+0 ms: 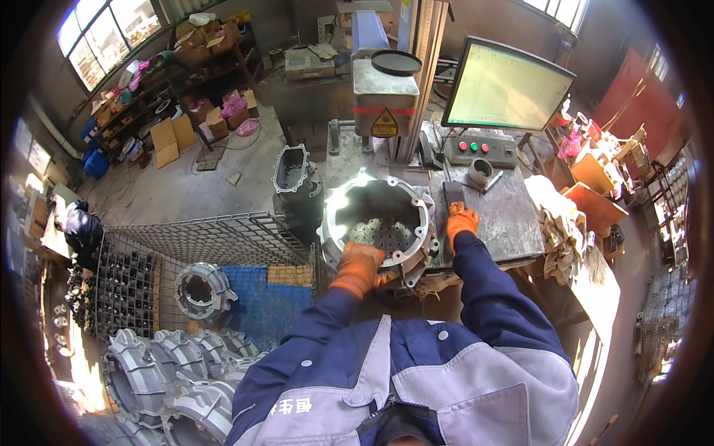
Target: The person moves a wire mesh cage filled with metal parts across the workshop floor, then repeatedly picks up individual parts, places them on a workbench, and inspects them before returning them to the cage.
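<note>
Workshop bench (509, 232): from afar I see my left hand (360, 269), angled inward, curled over the near rim of a round metal housing (425, 223) at centre; my right hand (462, 221), apart, extends onto a dark block (453, 192), grip unclear.

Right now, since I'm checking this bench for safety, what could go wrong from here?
The metal casing seems to reach past the bench's front edge; with only the left hand on its near rim, it might tip if pushed off balance.

The machine head bears a yellow warning triangle; if it started up, the left hand could be exposed.

Glare on the casing's left rim might hide surface flaws.
</note>
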A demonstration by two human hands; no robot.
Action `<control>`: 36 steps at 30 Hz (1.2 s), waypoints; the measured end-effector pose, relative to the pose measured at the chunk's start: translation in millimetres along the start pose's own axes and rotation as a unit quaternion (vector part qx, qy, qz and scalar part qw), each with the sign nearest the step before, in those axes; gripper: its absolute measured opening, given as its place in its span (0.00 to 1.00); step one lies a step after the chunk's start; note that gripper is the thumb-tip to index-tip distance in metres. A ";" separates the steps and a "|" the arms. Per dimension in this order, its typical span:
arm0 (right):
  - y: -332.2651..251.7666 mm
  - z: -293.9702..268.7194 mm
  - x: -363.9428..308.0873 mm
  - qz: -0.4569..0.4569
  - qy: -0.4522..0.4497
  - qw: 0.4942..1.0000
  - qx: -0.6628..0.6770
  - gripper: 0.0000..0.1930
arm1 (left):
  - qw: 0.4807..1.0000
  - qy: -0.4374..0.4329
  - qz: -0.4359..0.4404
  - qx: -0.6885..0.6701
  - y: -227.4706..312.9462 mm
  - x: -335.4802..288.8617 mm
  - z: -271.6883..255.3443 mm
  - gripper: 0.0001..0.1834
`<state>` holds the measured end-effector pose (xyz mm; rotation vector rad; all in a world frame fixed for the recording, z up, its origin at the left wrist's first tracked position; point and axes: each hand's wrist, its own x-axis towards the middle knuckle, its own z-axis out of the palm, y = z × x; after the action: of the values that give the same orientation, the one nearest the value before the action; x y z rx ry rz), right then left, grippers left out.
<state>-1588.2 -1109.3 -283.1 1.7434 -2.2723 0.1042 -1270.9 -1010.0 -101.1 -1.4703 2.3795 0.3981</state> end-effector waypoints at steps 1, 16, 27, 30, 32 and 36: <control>2.2 -6.2 -3.8 -0.006 0.015 0.999 0.036 0.17 | 1.000 -0.002 0.004 -0.002 -0.2 -2.4 1.0 0.28; 11.7 -22.8 -301.1 0.089 -0.454 0.871 0.166 0.26 | 0.999 0.001 -0.002 -0.046 -6.9 -0.3 34.4 0.31; -15.7 -129.9 -253.3 0.203 -0.476 0.551 0.655 0.36 | 0.998 0.052 0.013 -0.025 -1.6 -14.9 41.8 0.28; -25.4 -135.6 -241.8 0.158 -0.474 0.474 0.726 0.36 | 0.994 0.083 0.033 -0.061 0.8 -25.3 55.0 0.28; -26.8 -126.4 -241.4 0.136 -0.472 0.462 0.739 0.36 | 0.991 0.108 0.033 -0.074 2.8 -32.4 65.3 0.28; -22.3 -109.0 -240.5 0.120 -0.470 0.464 0.741 0.35 | 0.991 0.117 0.023 -0.065 11.9 -39.8 75.6 0.25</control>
<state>-1491.3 -865.9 -243.3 2.2607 -3.5203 2.4650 -1255.9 -942.9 -153.1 -1.5990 2.6193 0.4194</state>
